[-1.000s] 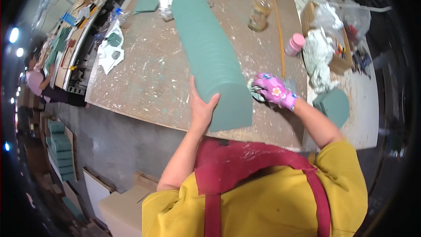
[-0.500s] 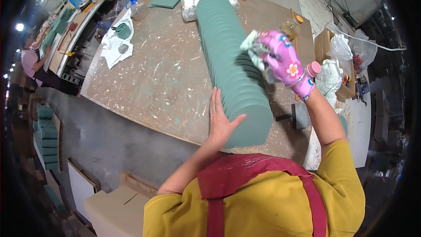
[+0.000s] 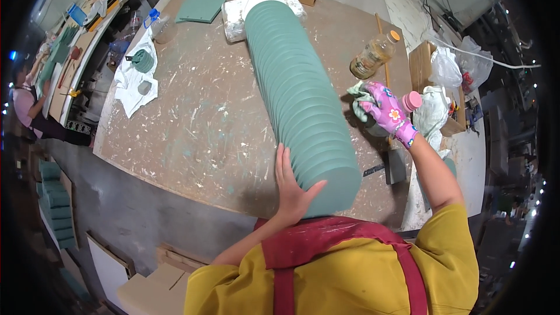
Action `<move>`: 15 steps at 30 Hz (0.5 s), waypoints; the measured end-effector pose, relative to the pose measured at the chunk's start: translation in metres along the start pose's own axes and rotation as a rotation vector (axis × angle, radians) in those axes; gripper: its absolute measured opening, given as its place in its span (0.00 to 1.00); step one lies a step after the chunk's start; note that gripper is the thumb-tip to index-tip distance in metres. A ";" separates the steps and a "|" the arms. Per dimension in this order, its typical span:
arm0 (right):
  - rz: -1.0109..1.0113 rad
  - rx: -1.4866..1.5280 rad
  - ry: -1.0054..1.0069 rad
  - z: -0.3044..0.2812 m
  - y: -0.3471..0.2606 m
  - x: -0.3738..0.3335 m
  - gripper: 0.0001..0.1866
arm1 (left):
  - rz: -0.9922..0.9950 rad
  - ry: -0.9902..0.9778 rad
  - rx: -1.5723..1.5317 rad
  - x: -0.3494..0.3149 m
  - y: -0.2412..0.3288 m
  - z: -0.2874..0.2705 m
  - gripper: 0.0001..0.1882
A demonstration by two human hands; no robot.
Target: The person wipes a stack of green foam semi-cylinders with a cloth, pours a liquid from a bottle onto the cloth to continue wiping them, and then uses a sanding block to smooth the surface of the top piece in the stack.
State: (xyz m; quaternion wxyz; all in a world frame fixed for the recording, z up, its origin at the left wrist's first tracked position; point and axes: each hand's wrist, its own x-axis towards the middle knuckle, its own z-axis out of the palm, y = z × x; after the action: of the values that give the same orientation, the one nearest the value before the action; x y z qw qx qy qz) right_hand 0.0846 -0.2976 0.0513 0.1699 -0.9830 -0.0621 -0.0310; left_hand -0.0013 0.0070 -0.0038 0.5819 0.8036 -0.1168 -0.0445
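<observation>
A long overlapping row of thin green rounded sheets (image 3: 309, 99) lies across the table, its far end propped on a white wrapped block (image 3: 235, 18). My bare left hand (image 3: 294, 191) rests against the row's near left side, fingers stretched out and thumb spread over the edge. In a floral pink glove, my right hand (image 3: 385, 112) is closed round a crumpled, green-stained rag (image 3: 360, 105), to the right of the sheets and apart from them. Next to the glove a pink-capped bottle (image 3: 411, 101) shows, its body mostly hidden by the hand.
A clear bottle with an orange cap (image 3: 373, 55) stands beyond my right hand. Bags and cloths fill a cardboard box (image 3: 421, 67) at right. On the left lie a white cloth (image 3: 135, 81) and flat green sheets (image 3: 200, 7). Another person (image 3: 26, 105) works at a far-left bench.
My right hand with the rag has moved off the sheets, toward me and to the right. The left hand keeps its place on the row. The whole view has shifted slightly.
</observation>
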 end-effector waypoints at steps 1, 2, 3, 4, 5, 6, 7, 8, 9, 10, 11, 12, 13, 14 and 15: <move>0.050 -0.095 0.044 -0.001 -0.005 -0.007 0.31 | 0.013 0.010 0.001 0.000 -0.001 0.000 0.53; 0.056 -0.084 0.052 -0.007 -0.012 -0.017 0.31 | 0.026 0.019 0.002 0.000 -0.001 0.000 0.53; 0.090 -0.074 0.066 -0.016 -0.029 -0.022 0.37 | 0.021 0.028 0.021 0.000 -0.003 -0.002 0.53; 0.123 -0.067 0.078 -0.022 -0.044 -0.029 0.43 | 0.006 0.044 0.022 0.000 -0.005 -0.003 0.53; 0.169 0.189 0.042 -0.023 -0.055 -0.043 0.46 | -0.004 0.054 0.016 -0.001 -0.006 -0.002 0.53; 0.221 0.441 0.008 -0.023 -0.068 -0.061 0.50 | -0.003 0.049 0.023 0.000 -0.006 -0.001 0.53; 0.253 0.626 -0.161 -0.022 -0.084 -0.073 0.57 | 0.003 0.068 0.014 0.000 -0.008 -0.002 0.53; 0.207 0.602 -0.217 -0.001 -0.087 -0.093 0.59 | 0.015 0.077 -0.002 0.001 -0.008 -0.001 0.53; 0.229 0.625 -0.279 0.008 -0.100 -0.108 0.59 | 0.021 0.076 0.003 0.001 -0.009 -0.002 0.53; 0.332 0.839 -0.344 0.014 -0.116 -0.118 0.59 | 0.044 0.056 0.024 0.003 -0.011 -0.003 0.51; 0.309 1.013 -0.212 0.040 -0.116 -0.132 0.59 | 0.072 0.029 0.042 0.006 -0.011 -0.005 0.50; 0.328 0.880 -0.108 0.070 -0.105 -0.150 0.59 | 0.083 0.020 0.045 0.012 -0.012 -0.009 0.50; 0.362 0.924 -0.085 0.085 -0.101 -0.157 0.59 | -0.024 -0.026 -0.053 0.018 -0.016 -0.020 0.46; 0.402 0.968 -0.060 0.092 -0.101 -0.160 0.59 | -0.133 -0.078 -0.151 0.025 -0.018 -0.035 0.42; 0.408 0.975 -0.049 0.091 -0.102 -0.163 0.59 | -0.149 -0.064 -0.164 0.041 -0.021 -0.051 0.37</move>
State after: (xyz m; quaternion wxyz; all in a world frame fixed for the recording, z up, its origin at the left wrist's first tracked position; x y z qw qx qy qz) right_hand -0.0864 -0.1894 -0.0140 0.6085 -0.7824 0.1192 0.0583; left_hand 0.0521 0.0506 -0.0043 0.6366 0.7580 -0.0712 -0.1230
